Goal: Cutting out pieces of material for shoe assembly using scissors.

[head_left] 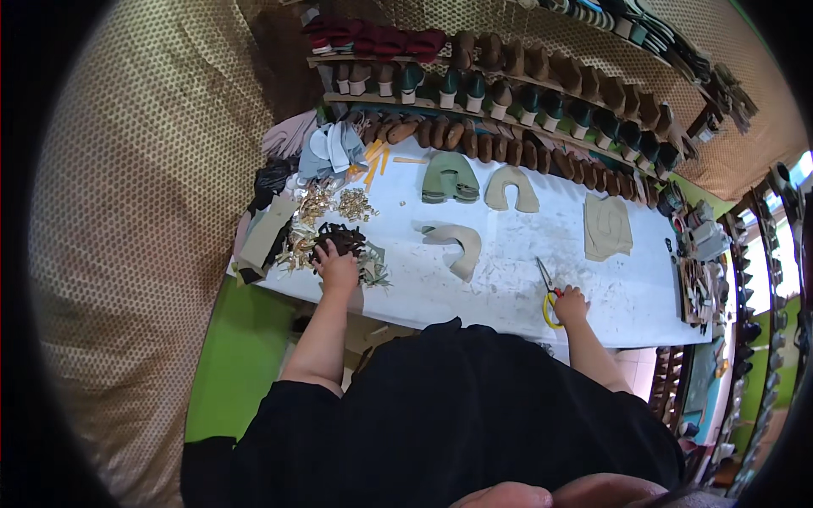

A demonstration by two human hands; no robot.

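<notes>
My left hand (337, 269) rests on the pile of dark brown strips (345, 238) at the left of the table, fingers spread over its near side. Whether a strip lies under the fingertips is hidden. At the right front, my right hand (573, 306) is closed around one handle of the scissors (545, 275), whose yellow loop shows beside the fingers and whose blades point away over the white tabletop. Between the hands lies a curved beige piece (464, 250). Pale green scraps (373, 267) lie just right of the dark pile.
Gold-coloured metal pieces (356, 204) lie behind the dark strips. Farther back are a green stack of cut pieces (450, 179), a beige U-shaped piece (512, 190) and flat beige sheets (607, 227). Shelves of shoes (500, 97) line the back. A patterned curtain (144, 254) hangs at left.
</notes>
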